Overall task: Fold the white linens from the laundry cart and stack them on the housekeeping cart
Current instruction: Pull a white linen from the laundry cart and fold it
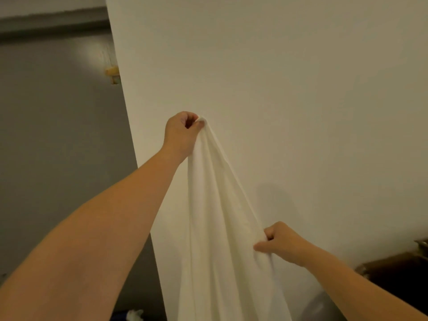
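- Left hand is raised at far centre, thumb and curled fingers pinching the top corner of a soft white fabric linen.
- Linen hangs from that pinch in long vertical folds, held in mid-air in front of a plain off-white wall; its lower part runs out of the bottom edge of view.
- Right hand is lower, nearer and to the right, fingers clenched round the linen's right edge, fabric bunched in the fist.
- Cloth edge runs taut on a diagonal between the two hands.
- Both forearms are bare, reaching in from the near edge.
- Left of the wall: dull grey surface with a darker band across its far part.
- Small yellow object at the wall's left edge, too blurred to identify.
- Dark brown object at near right, partly cut off; cannot tell what it is.
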`<state>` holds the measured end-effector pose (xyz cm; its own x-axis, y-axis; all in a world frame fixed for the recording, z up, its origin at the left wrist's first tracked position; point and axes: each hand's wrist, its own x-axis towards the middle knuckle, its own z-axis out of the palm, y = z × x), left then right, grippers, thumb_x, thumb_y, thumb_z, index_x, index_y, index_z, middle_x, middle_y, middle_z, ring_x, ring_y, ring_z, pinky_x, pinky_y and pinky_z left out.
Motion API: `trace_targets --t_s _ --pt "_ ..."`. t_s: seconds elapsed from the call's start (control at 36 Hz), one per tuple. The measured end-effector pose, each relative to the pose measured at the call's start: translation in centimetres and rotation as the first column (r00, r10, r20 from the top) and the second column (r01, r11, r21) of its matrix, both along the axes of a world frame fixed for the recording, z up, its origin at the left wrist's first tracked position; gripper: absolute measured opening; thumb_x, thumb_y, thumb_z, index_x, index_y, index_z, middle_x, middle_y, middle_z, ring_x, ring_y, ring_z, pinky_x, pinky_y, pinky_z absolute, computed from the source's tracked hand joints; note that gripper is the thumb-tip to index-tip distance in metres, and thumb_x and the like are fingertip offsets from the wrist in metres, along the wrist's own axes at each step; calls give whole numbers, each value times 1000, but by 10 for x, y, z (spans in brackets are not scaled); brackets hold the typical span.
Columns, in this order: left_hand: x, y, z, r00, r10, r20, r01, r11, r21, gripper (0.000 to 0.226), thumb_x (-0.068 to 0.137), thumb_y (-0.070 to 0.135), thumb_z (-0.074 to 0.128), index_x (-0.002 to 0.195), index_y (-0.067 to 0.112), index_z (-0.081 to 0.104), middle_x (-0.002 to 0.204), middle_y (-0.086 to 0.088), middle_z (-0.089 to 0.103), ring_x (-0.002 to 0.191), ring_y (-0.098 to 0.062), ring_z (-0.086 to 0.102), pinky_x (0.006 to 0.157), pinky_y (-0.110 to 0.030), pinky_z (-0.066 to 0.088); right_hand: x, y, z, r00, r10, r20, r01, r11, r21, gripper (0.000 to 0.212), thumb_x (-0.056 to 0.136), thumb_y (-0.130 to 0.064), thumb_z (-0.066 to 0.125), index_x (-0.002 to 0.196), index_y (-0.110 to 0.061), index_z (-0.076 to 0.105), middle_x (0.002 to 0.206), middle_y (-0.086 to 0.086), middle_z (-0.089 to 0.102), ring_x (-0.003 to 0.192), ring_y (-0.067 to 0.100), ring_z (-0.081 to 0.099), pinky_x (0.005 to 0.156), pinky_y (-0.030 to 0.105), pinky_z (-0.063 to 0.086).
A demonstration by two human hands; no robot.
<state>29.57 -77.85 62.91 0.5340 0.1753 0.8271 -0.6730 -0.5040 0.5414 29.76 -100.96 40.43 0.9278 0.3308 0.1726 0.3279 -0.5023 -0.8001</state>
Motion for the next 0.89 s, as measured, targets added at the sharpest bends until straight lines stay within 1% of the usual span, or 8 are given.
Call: trace_targets --t_s 0.14,0.25,0.28,0.39,0.58,0.69,0.83,0.89 --pt "-10 24 12 997 67 23 -67 997 -25 6 90 21 64 86 17 63 83 4 61 75 -11 56 72 -23 49 8 3 -4 1000 21 -6 -22 999 -34 31 69 -33 83 56 -11 66 57 -5 50 54 6 47 56 21 36" --pt "-13 47 19 990 141 18 -140 989 -46 9 91 23 63 93 15 63 89 1 62 79 -13 57 74 -24 49 18 -10 -3 998 -34 48 30 995 93 78 42 -70 81 61 3 62 58 1 46 57 12 42 57 27 30" --pt "-13 53 18 987 161 8 -160 986 -50 10 92 24 62 94 14 63 90 1 62 80 -13 57 75 -25 49 17 -12 1 997 -35 62 26 990 137 77 45 -68 81 64 4 65 59 1 50 58 12 45 58 28 32" --pt "-13 79 10 975 222 -31 -224 971 -83 12 93 24 60 97 13 62 84 7 58 75 -9 54 65 -19 43 11 -21 19 998 30 51 -39 980 195 19 73 -18 81 60 -6 73 60 2 63 58 11 57 61 22 43" --pt "-11 94 5 972 224 -67 -232 962 -143 9 92 21 60 93 12 62 82 6 58 71 -7 52 65 -18 42 19 -32 17 999 43 21 -41 996 -74 28 72 -27 83 60 -6 68 57 -5 51 56 8 46 58 21 36" --pt "-10 98 4 969 224 -99 -236 963 -133 12 93 23 58 95 11 60 83 5 56 71 -8 51 63 -19 42 20 -41 21 999 -24 45 26 999 -43 27 73 -28 82 58 -8 70 53 -5 53 51 6 48 53 17 37" --pt "-5 98 -11 956 145 -256 -204 954 -219 5 92 18 43 90 17 47 78 3 44 67 -14 40 59 -29 37 22 -40 19 987 -140 81 133 987 87 45 82 -38 72 65 4 65 59 4 52 55 14 48 60 28 38" --pt "-6 99 -21 950 146 -275 -218 943 -251 7 90 15 38 90 19 44 79 3 42 67 -15 39 58 -30 35 20 -36 17 980 -175 90 159 975 156 43 85 -35 69 60 -1 60 58 6 47 53 15 43 57 27 34"
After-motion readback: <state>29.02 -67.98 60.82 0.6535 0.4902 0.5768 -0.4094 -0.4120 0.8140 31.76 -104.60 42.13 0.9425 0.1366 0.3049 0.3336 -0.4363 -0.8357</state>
